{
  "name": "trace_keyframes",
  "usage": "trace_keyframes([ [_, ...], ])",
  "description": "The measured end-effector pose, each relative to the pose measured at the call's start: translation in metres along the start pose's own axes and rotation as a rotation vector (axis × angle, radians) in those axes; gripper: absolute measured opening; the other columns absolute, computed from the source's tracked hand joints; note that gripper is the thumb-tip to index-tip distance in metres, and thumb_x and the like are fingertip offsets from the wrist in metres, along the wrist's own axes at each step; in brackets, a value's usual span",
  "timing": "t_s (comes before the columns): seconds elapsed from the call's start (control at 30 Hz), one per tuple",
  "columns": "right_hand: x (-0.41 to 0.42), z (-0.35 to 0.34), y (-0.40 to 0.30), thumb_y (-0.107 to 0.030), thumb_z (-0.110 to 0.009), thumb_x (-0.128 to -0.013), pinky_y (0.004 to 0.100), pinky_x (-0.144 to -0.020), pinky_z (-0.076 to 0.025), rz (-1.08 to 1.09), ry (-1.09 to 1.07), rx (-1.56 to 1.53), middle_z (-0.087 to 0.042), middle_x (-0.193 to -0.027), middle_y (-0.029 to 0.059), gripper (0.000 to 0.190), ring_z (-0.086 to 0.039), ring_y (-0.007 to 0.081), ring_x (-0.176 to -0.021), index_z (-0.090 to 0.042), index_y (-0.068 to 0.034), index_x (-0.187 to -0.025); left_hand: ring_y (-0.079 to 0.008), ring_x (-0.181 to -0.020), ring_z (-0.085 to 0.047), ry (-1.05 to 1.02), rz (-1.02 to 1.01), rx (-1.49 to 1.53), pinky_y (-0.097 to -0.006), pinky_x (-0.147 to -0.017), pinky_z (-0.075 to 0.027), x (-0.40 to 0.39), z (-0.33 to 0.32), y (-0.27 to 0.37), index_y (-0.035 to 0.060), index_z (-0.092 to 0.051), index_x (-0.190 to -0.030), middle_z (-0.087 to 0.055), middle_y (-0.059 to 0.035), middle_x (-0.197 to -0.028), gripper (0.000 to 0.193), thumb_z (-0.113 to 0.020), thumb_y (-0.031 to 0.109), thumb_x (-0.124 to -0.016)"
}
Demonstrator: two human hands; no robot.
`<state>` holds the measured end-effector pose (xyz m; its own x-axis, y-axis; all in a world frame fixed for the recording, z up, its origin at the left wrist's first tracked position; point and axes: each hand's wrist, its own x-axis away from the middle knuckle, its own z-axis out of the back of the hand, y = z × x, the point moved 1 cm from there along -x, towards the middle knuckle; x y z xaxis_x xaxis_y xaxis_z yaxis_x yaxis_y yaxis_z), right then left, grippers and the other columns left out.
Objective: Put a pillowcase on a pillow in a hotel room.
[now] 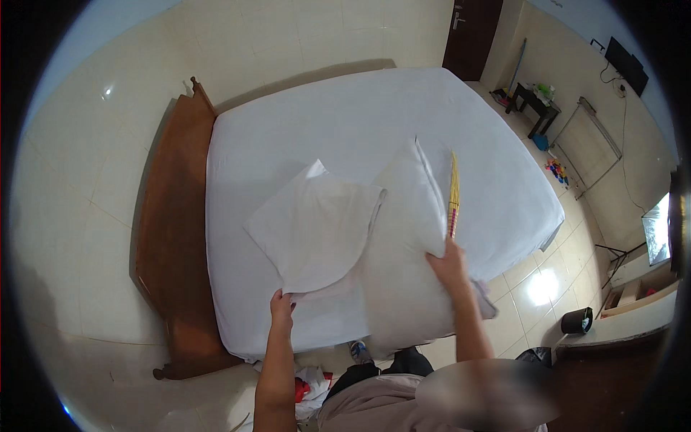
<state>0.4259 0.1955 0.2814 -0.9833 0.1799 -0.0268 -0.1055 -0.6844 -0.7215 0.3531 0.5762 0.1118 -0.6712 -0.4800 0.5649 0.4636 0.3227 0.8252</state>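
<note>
A white pillowcase (318, 232) spreads over the bed in front of me, and its open edge faces the pillow. My left hand (282, 310) pinches the near corner of the pillowcase. Beside it a plump white pillow (405, 254) stretches from the mattress towards my body. My right hand (451, 264) grips the pillow's right edge, its thumb on top and its fingers mostly hidden. A yellow stick broom (454, 189) lies just beyond that hand, its lower end hidden. Under everything is a mattress with a white fitted sheet (334, 113).
A wooden headboard (175, 232) rises on the left. White cloth and a red item (302, 389) lie on the floor by my feet. To the right are a black bin (576, 321), a lamp stand (621, 254), a small dark table (534, 105) and colourful small items (557, 171).
</note>
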Motion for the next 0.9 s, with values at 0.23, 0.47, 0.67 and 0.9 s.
trace_keyframes([
  [0.23,0.058,0.045,-0.033,-0.011,-0.062,-0.066,0.0421,-0.07,-0.044,0.486,-0.031,0.6,-0.058,-0.076,0.0085,0.022,-0.059,0.0291,-0.077,-0.051,-0.007,-0.084,-0.0078,-0.075,-0.052,-0.081,0.016,-0.021,-0.0251,-0.066,-0.041,-0.005,-0.02,-0.018,0.0083,-0.058,-0.095,-0.058,0.0016,-0.084,0.015,-0.058,0.014,-0.081],
  [0.47,0.069,-0.071,0.083,-0.011,-0.058,-0.073,0.0422,-0.079,-0.046,0.119,-0.686,0.834,-0.063,-0.1,0.012,0.03,-0.06,0.0273,-0.097,-0.055,-0.01,-0.104,-0.0075,-0.063,-0.048,-0.064,-0.039,-0.005,-0.0216,-0.055,-0.039,-0.007,-0.04,-0.033,0.0073,-0.056,-0.084,-0.052,0.0017,-0.074,0.009,-0.06,0.014,-0.081],
  [0.67,0.09,-0.089,0.149,-0.033,-0.062,-0.078,0.0375,-0.075,-0.048,0.076,-1.251,0.38,-0.064,-0.091,0.0118,0.035,-0.061,0.025,-0.085,-0.058,-0.008,-0.102,-0.0073,-0.073,-0.05,-0.063,-0.078,0.076,-0.023,-0.061,-0.04,-0.005,-0.038,-0.023,0.0081,-0.055,-0.094,-0.055,0.0001,-0.085,0.015,-0.059,0.013,-0.081],
  [0.9,-0.071,-0.096,0.137,-0.053,-0.066,-0.07,0.0427,-0.096,-0.037,0.025,-0.584,0.385,-0.048,-0.127,0.0156,0.084,-0.044,0.0308,-0.119,-0.037,-0.005,-0.132,-0.0083,-0.073,-0.052,-0.121,-0.124,-0.187,-0.0229,-0.064,-0.042,-0.009,-0.053,-0.011,0.0057,-0.056,-0.106,-0.058,-0.001,-0.087,0.028,-0.06,0.009,-0.078],
])
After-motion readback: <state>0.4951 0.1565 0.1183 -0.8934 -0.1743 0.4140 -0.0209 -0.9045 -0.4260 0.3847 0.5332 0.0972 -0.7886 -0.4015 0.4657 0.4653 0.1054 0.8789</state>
